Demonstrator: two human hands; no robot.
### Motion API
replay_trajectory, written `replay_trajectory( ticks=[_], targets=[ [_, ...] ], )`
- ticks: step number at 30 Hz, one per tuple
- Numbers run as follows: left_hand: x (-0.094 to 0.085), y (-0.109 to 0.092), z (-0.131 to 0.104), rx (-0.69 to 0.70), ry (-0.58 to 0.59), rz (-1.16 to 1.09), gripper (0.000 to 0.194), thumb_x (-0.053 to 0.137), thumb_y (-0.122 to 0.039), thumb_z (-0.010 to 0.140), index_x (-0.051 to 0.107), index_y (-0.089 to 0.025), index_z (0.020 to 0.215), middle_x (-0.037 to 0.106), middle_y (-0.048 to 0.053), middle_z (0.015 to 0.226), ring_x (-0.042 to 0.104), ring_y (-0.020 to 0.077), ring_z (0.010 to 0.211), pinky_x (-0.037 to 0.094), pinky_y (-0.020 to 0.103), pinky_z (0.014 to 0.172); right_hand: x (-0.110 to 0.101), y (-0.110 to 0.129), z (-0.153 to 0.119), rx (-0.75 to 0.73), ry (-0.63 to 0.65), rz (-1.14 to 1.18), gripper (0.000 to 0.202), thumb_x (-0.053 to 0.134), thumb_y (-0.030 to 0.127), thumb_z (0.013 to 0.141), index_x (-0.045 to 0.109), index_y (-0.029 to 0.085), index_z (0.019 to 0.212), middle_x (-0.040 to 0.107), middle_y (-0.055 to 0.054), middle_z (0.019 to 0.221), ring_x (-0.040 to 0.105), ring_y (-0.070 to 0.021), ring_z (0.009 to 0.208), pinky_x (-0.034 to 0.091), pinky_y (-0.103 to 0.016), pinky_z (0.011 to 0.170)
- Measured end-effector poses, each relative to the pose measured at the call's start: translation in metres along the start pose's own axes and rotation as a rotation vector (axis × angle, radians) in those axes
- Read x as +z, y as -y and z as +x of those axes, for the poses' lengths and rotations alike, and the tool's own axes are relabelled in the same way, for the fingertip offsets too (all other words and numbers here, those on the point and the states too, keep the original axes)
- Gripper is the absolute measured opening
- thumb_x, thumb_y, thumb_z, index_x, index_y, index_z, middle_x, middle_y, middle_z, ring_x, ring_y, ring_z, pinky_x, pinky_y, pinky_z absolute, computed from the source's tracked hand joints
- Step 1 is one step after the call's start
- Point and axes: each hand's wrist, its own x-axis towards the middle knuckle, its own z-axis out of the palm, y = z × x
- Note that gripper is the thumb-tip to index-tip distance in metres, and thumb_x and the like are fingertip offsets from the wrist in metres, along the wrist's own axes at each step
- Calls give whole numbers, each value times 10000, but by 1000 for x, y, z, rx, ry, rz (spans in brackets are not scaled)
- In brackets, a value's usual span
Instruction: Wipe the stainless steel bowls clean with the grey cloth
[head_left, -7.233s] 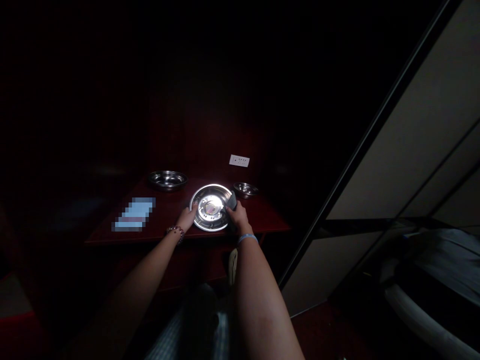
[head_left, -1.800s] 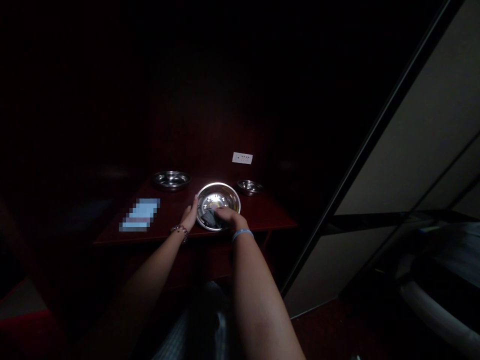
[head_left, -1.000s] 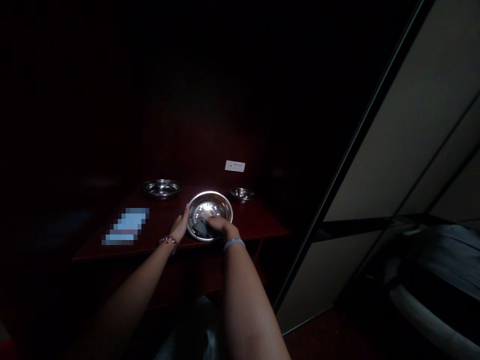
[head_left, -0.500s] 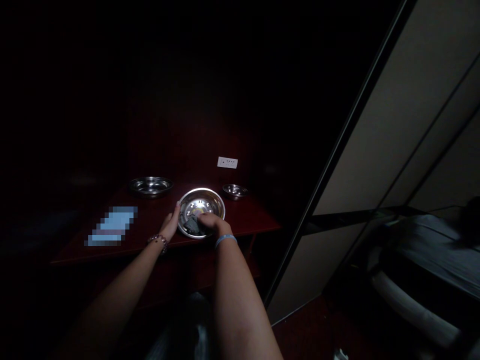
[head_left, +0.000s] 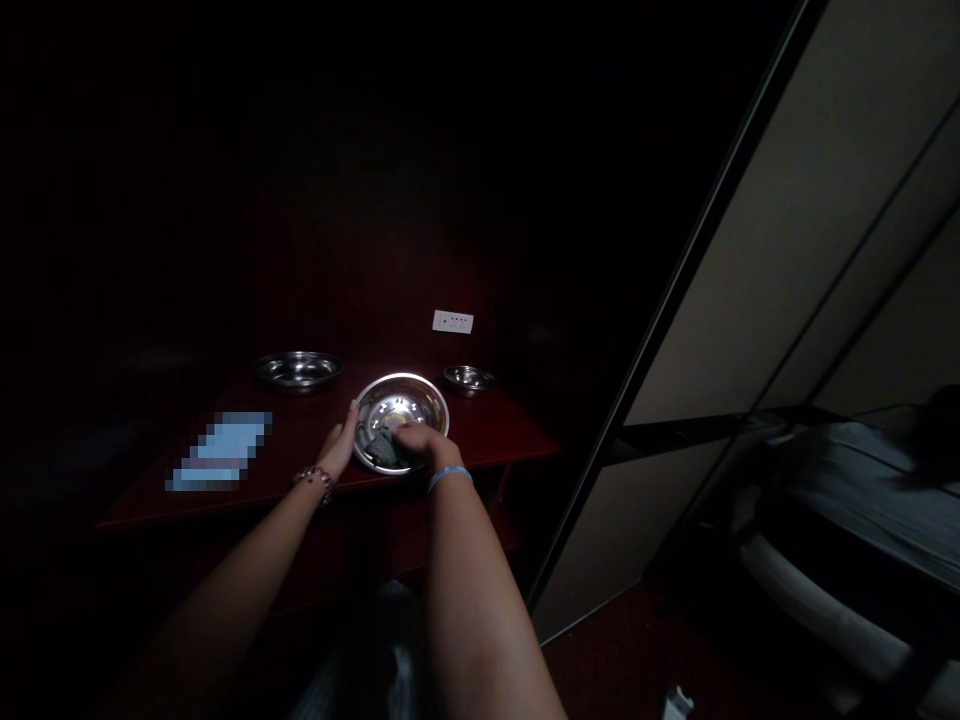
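A shiny metal bowl [head_left: 420, 400] is tilted toward me above the front part of a dark red desk [head_left: 502, 425]. My left hand [head_left: 341, 440] grips its left rim, with a beaded bracelet at the wrist. Inside the bowl, my right hand [head_left: 417, 440] presses a dark grey cloth [head_left: 385, 450] against the lower inner wall; a blue band circles that wrist. The fingertips of the right hand are hidden by the hand and the cloth.
A wide metal dish [head_left: 300, 371] stands at the back left of the desk, a small metal bowl [head_left: 468, 379] at the back right. A blurred light-blue rectangle [head_left: 221, 450] lies at left. A white socket [head_left: 453, 321] is on the back wall; pale sliding panels stand at right.
Both hands keep hold of the bowl and the cloth, nearly in the same place. The whole view has shifted slightly.
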Motion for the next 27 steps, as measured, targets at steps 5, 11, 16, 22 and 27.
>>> replay_trajectory(
  ticks=[5,11,16,22,27],
  targets=[
    [0,2,2,-1,-2,11,908,235,-838,985,856,-176,1016,860,216,1158,758,403,1310,549,456,1176,-1,3,-2,54,72,-33,358,604,322,1057,823,200,1313,842,-109,1274,782,-263,1197,619,-370,1061],
    [1,0,0,16,7,-9,888,230,-824,991,832,-170,992,853,233,1155,759,393,1312,531,447,1199,-1,5,1,30,45,-122,334,650,287,1008,843,189,1262,835,-126,1318,771,-297,1252,608,-397,1111],
    [0,-10,-7,-11,-1,29,843,227,-815,992,794,-214,829,854,219,1019,786,389,1246,561,425,1159,-2,6,1,-6,63,-187,372,614,276,1015,828,140,1287,785,-178,1427,751,-324,1302,589,-394,1132],
    [0,-12,-9,3,-1,13,835,220,-821,990,791,-232,833,867,203,1013,805,381,1210,589,409,1110,-3,7,-1,7,78,-194,395,560,262,1032,813,153,1316,815,-147,1362,761,-284,1272,582,-359,1126],
    [2,-5,-5,-4,6,-3,852,220,-834,989,800,-215,920,860,231,1148,774,387,1292,568,430,1141,-3,5,-2,27,35,-88,383,598,250,1011,819,139,1303,803,-153,1387,755,-291,1296,581,-349,1127]
  ],
)
